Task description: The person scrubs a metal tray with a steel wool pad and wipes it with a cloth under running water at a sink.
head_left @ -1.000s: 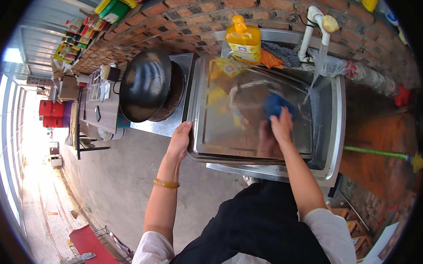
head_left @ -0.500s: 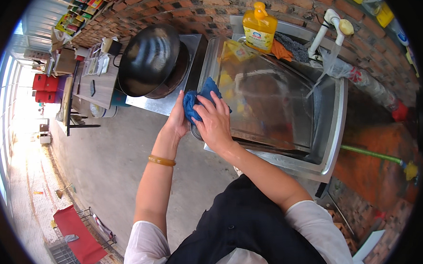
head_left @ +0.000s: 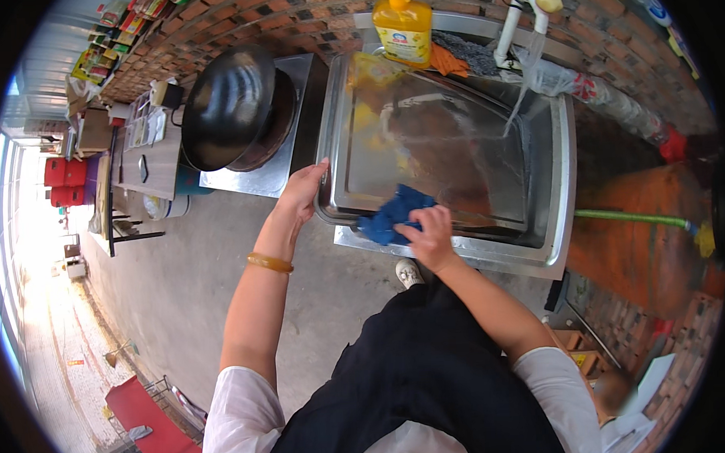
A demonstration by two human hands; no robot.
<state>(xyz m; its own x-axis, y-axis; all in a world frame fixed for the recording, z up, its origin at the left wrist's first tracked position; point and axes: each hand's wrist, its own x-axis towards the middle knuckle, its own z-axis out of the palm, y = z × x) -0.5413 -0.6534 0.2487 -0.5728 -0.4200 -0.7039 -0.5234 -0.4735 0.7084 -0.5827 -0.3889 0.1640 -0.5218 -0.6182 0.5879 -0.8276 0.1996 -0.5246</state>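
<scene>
My left hand (head_left: 301, 193) grips the left rim of a large, shiny rectangular metal tray (head_left: 368, 166), its fingers partly hidden by the rim. The tray lies across the metal sink (head_left: 559, 180), its left end reaching past the sink's left side. My right hand (head_left: 431, 238) pinches a crumpled blue cloth (head_left: 398, 213) against the tray's near edge, toward its left corner. Wet-looking reflections cover the tray's surface.
Left of the sink, a black wok (head_left: 227, 107) leans on a stove (head_left: 299, 117). Behind the tray stand a yellow pump bottle (head_left: 402, 33), an orange cloth (head_left: 448, 61) and a grey cloth (head_left: 468, 53). A white pipe (head_left: 509, 26) rises at the back right. A green hose (head_left: 630, 216) lies right.
My hands have parted: the left has gone from the blue cloth to the tray's left rim. My right hand has carried the cloth right and nearer, onto the tray's near edge.
</scene>
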